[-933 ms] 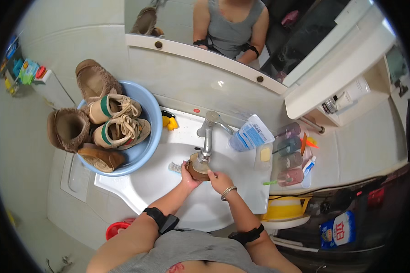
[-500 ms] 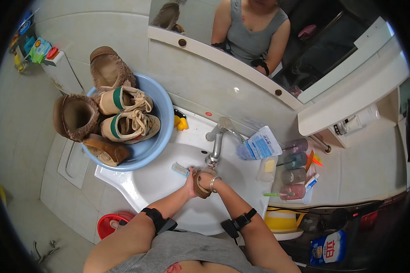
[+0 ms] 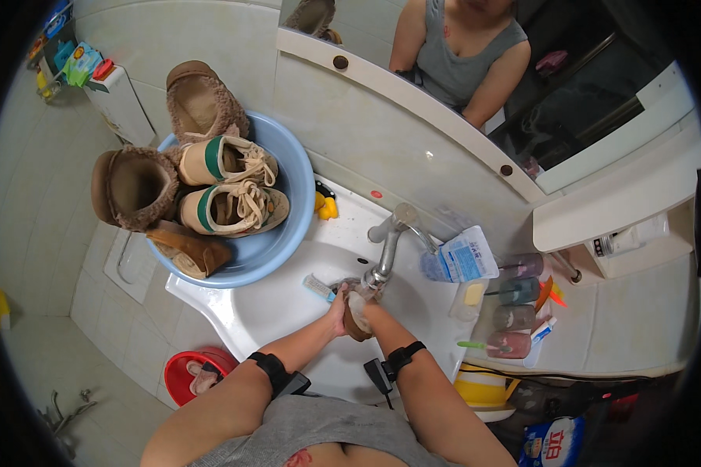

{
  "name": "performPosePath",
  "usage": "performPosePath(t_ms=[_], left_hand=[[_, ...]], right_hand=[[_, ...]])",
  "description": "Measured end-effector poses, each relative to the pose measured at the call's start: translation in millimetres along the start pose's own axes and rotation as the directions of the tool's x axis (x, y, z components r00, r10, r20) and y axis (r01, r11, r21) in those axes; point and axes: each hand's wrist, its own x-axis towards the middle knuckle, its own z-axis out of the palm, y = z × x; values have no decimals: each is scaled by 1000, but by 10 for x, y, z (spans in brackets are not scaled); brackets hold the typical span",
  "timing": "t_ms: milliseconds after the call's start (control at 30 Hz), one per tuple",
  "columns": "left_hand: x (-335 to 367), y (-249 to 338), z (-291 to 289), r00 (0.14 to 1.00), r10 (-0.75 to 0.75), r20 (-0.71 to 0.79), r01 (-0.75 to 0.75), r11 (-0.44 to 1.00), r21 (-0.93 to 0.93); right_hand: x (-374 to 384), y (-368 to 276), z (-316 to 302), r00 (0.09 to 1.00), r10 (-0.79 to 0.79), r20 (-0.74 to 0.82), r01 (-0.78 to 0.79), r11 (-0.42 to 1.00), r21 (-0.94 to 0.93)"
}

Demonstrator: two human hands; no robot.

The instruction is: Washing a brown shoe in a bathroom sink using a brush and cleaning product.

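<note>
Both my hands meet over the white sink (image 3: pixel 272 311), just under the metal faucet (image 3: pixel 384 261). My left hand (image 3: pixel 335 311) and my right hand (image 3: pixel 368 313) are pressed together around a small brown soft item (image 3: pixel 355 325); what it is I cannot tell. A brush with a pale blue handle (image 3: pixel 317 287) lies in the sink beside my left hand. On the sink's left end stands a blue basin (image 3: pixel 282 237) holding two cream sneakers with green stripes (image 3: pixel 226 187) and brown fleecy slippers (image 3: pixel 132 187).
Cups with toothbrushes (image 3: pixel 514 319), a soap bar (image 3: pixel 472 294) and a blue-white pouch (image 3: pixel 463 257) crowd the right of the sink. Small yellow toys (image 3: pixel 326 205) sit behind the basin. A red bucket (image 3: pixel 191 373) stands on the floor at left, a yellow tub (image 3: pixel 481 387) at right. A mirror (image 3: pixel 521 70) hangs above.
My hands have stayed under the faucet and closed together around the brown item. The view has shifted as my head moved.
</note>
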Motion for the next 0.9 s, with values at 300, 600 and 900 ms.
performPosePath(t_ms=[300,600,900], left_hand=[[-200,181,-141,997,81,-1,-81,996,-47],[6,127,-485,996,92,-13,-92,996,-5],[-84,70,-215,994,102,-39,-102,995,-12]], right_hand=[[-133,-503,-409,918,393,46,-388,872,299],[-272,-782,-861,952,301,53,-287,821,493],[-1643,-942,-803,900,261,-349,46,740,671]])
